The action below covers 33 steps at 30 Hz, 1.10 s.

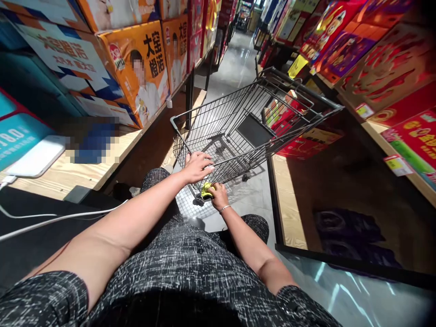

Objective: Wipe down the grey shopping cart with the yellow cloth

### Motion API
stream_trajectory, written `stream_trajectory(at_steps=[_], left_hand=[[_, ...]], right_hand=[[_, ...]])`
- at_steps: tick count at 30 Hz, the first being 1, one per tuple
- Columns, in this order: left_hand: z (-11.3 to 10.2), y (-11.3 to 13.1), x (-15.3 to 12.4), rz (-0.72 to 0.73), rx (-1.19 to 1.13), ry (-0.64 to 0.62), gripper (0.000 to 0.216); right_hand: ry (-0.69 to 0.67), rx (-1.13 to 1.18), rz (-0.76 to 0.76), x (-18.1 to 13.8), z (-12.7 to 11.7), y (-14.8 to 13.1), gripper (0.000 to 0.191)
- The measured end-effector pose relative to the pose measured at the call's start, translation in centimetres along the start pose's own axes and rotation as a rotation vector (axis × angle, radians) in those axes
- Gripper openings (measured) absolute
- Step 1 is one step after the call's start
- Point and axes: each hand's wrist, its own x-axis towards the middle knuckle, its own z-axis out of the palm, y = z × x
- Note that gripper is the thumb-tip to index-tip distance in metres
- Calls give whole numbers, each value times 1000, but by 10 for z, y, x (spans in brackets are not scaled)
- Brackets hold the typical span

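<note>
A black wire shopping cart (235, 116) stands in the aisle in front of me, its low end towards my knees. Over its near top corner lies my left hand (198, 167), with fingers stretched along the rim and touching it. Lower down, my right hand (220, 196) is closed around a yellow cloth (205, 190). The cloth is against the cart's lower near corner, just above a caster wheel (198, 200). My right fingertips are partly hidden by the cloth.
Orange drink cartons (136, 77) are stacked on the left wooden shelf (102, 168), where a white power bank (39, 156) with a cable lies. Red gift boxes (408, 122) fill the right shelf. A red box (284, 109) shows through the cart's far end.
</note>
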Motion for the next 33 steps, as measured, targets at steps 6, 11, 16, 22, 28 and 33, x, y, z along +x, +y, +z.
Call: stream_trajectory(at_steps=[6,11,16,22,28,33], left_hand=[[-2,-14,5,23,-56,-12,29],[-3,-17,8,8,-64,-29,25],[-5,-24,9,35,-79,-28,25],[-16,-43,14,70,-148,-48,28],[-27,-51,15,43,-73,-39,31],[-24,-32,11,-60,115,112,39]], right_hand=[[438,99,-172,20,-93,-12,36],[479,-43,-132,42,-134,-36,43],[239,-189,-78,57,-129,-33,61],[327,-235,149,82,-174,43,64],[398,-238,337,107,-198,71,53],[419,-104,203,111,-161,16,52]])
